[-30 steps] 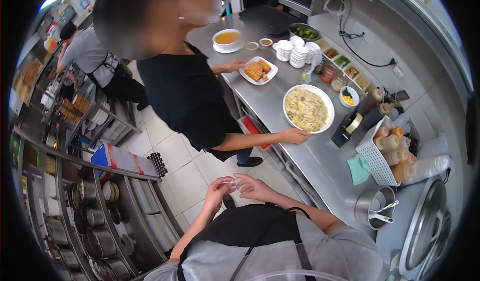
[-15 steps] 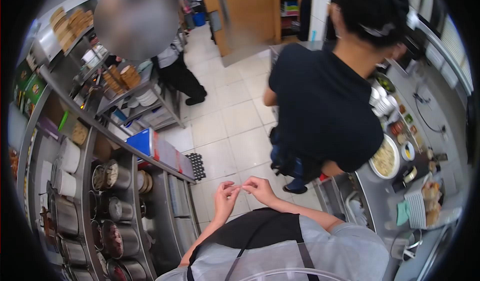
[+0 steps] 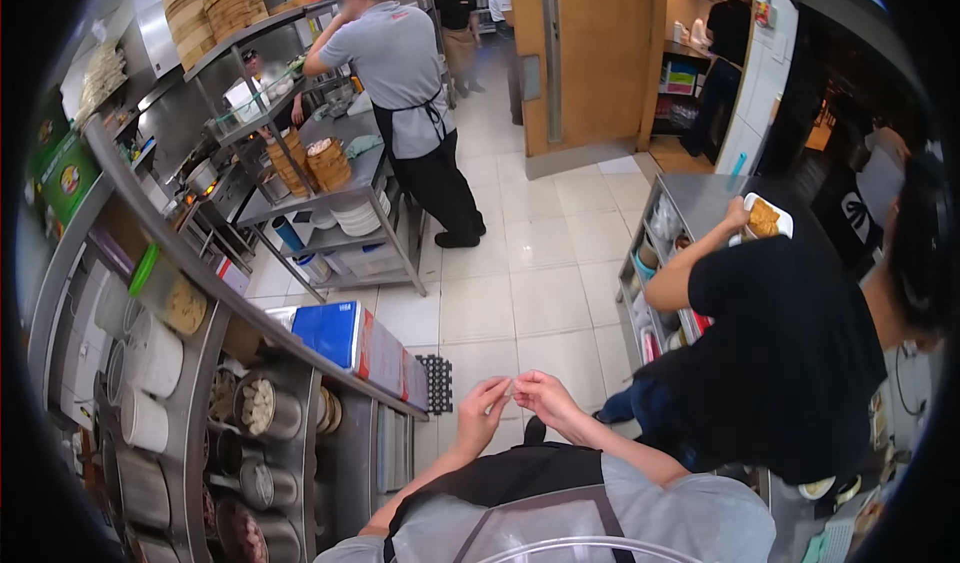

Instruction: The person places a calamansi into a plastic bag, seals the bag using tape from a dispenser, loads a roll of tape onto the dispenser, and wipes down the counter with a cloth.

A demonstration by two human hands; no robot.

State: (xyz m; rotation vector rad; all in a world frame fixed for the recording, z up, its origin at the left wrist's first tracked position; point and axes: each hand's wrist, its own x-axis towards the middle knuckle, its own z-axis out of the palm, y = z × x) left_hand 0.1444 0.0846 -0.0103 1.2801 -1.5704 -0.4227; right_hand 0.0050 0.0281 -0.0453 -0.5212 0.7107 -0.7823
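My left hand (image 3: 484, 409) and my right hand (image 3: 545, 395) are held close together in front of my apron (image 3: 500, 478). Both are closed in a pinch, with the fingertips meeting. A small pale sliver shows between them, too small to name. Beneath the hands lies the tiled floor (image 3: 485, 343). A black studded mat (image 3: 436, 383) is just beyond my left hand.
Steel shelving (image 3: 190, 383) with pots (image 3: 270, 409) stands at left, beside a blue box (image 3: 328, 335). Close on my right a co-worker in black (image 3: 780, 353) holds a white dish of food (image 3: 765, 218). Another person (image 3: 400, 88) stands by a steel rack (image 3: 345, 233). A wooden door (image 3: 588, 53) is ahead.
My view has lifted and turned left, showing more of the kitchen. The co-worker in black now shows farther right, with a white dish visible. My hands stay pinched together.
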